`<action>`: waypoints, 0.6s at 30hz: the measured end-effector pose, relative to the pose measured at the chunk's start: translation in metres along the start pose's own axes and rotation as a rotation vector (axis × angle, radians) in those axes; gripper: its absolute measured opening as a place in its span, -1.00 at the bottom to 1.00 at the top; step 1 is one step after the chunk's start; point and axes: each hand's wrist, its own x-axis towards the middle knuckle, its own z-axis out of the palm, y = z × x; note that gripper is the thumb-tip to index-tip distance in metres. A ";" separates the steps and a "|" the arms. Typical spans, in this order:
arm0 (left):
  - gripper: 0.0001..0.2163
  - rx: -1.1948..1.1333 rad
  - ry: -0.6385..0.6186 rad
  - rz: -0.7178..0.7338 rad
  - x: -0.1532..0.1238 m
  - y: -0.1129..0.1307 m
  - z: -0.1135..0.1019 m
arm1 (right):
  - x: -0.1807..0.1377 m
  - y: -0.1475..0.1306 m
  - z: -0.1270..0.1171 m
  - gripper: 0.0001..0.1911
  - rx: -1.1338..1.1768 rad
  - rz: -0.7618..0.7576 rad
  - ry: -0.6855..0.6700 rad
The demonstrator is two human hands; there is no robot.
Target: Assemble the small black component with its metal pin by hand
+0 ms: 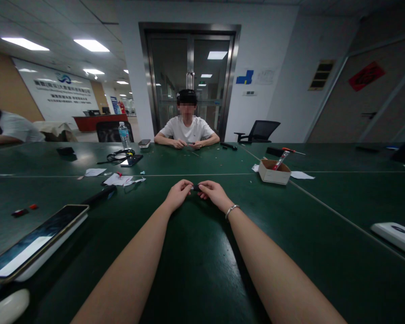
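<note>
Water bottle (124, 136), phone (42, 240), black chair (264, 130)

No text can be read with certainty. Far left, a white wall panel (49, 80) carries a blue wave-like emblem (64, 78) above several lines of blurred characters. Far right, a red sheet (366, 76) on the door (346, 108) bears a dark marking, indistinct. The bottle (124, 140)'s label (123, 131) is too small to decipher.

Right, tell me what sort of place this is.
Most likely an office, perhaps a shared meeting area: there's a large green table, a black office chair by the wall, and, farther back, a red reception-style desk near a big lettered wall sign.
</note>
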 end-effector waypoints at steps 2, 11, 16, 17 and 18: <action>-0.74 -0.006 0.006 0.003 0.001 -0.002 0.000 | 0.000 0.000 0.000 -0.92 0.002 0.002 0.000; -0.74 -0.047 -0.009 -0.019 0.002 -0.002 0.001 | 0.002 0.003 -0.001 -0.89 0.009 -0.006 -0.006; -0.75 -0.011 -0.015 -0.021 0.000 0.002 0.000 | 0.001 0.001 -0.001 -0.89 0.006 0.000 -0.011; -0.76 -0.012 -0.014 -0.018 0.000 0.002 0.000 | 0.000 0.001 -0.001 -0.89 0.004 0.002 -0.010; -0.75 -0.013 -0.019 -0.019 0.000 0.002 0.000 | 0.000 0.000 -0.001 -0.89 0.002 0.004 -0.010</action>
